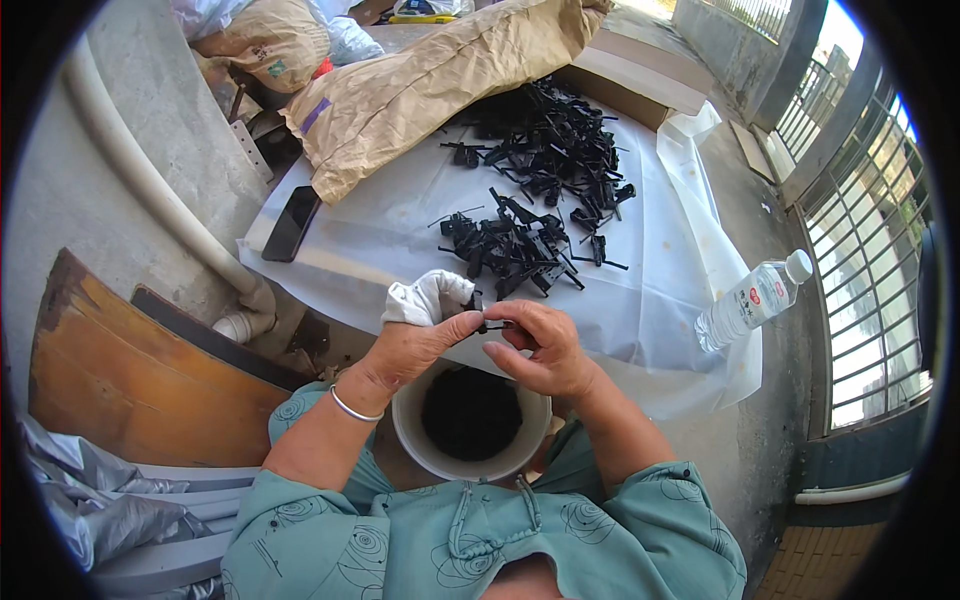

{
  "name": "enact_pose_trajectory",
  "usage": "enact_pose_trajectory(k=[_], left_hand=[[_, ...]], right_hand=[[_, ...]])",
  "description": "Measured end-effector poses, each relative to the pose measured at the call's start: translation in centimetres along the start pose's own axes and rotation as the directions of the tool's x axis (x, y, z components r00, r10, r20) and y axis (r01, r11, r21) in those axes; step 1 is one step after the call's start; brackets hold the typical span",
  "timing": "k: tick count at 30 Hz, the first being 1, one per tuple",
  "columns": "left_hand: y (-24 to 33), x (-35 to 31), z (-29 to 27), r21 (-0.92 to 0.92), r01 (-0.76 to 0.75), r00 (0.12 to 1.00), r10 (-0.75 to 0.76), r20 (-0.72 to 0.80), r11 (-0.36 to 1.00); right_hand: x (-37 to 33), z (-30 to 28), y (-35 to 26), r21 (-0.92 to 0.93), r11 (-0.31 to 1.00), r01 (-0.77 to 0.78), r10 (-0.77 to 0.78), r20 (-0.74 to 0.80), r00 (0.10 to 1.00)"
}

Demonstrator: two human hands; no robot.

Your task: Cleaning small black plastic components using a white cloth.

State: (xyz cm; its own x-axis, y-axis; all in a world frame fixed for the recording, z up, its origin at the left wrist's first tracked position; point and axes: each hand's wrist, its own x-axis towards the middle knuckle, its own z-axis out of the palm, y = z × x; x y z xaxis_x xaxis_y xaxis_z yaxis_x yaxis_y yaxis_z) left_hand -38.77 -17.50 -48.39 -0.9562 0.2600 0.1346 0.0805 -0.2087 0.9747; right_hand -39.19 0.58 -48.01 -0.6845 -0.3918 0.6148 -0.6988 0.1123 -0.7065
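Above the near edge of the white-covered table, my two hands meet at a small black plastic part point(478, 302). My left hand point(420, 325), with white cloth over its fingers, pinches the part between thumb and fingers. On the other side, my right hand point(540, 345) has its index finger and thumb curled at the part's end. Below them, between my knees, stands a white bucket point(408, 425) with a dark mass of black pieces point(472, 412) inside. Just beyond my hands lies a pile of similar black parts point(515, 240), and a larger heap point(560, 140) spreads farther back.
A phone point(292, 225) lies at the table's left, near a large brown paper sack point(420, 90). A clear water bottle point(750, 302) stands tilted in view at the right edge. Behind the heap is a cardboard box point(640, 75). A wooden board point(150, 370) leans at my left.
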Motion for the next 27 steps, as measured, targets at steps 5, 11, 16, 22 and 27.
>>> enact_pose_trajectory(k=[5,11,16,22,27], left_hand=[[-0.2,0.0,-0.4,0.441,-0.126,0.989,0.148,-0.017,0.889],[2.1,-0.2,-0.7,0.347,0.317,0.927,-0.366,0.083,0.882],[-0.6,-0.4,0.4,0.098,0.14,0.99,-0.141,0.001,0.985],[-1.2,-0.7,0.9,0.151,-0.006,0.999,-0.002,0.053,0.988],[-0.6,-0.4,1.4,-0.031,0.156,0.987,-0.157,-0.04,0.987]], right_hand=[[-0.1,0.6,1.1,-0.184,0.964,0.191,-0.202,-0.04,0.979],[-0.1,0.7,1.1,-0.223,0.91,0.35,-0.308,0.204,0.929],[-0.3,1.5,1.6,-0.065,0.965,0.255,-0.246,0.13,0.961],[-0.6,1.7,1.8,0.029,0.955,-0.295,0.295,-0.204,0.934],[-0.2,0.0,0.4,-0.032,0.999,-0.029,0.028,-0.04,0.999]])
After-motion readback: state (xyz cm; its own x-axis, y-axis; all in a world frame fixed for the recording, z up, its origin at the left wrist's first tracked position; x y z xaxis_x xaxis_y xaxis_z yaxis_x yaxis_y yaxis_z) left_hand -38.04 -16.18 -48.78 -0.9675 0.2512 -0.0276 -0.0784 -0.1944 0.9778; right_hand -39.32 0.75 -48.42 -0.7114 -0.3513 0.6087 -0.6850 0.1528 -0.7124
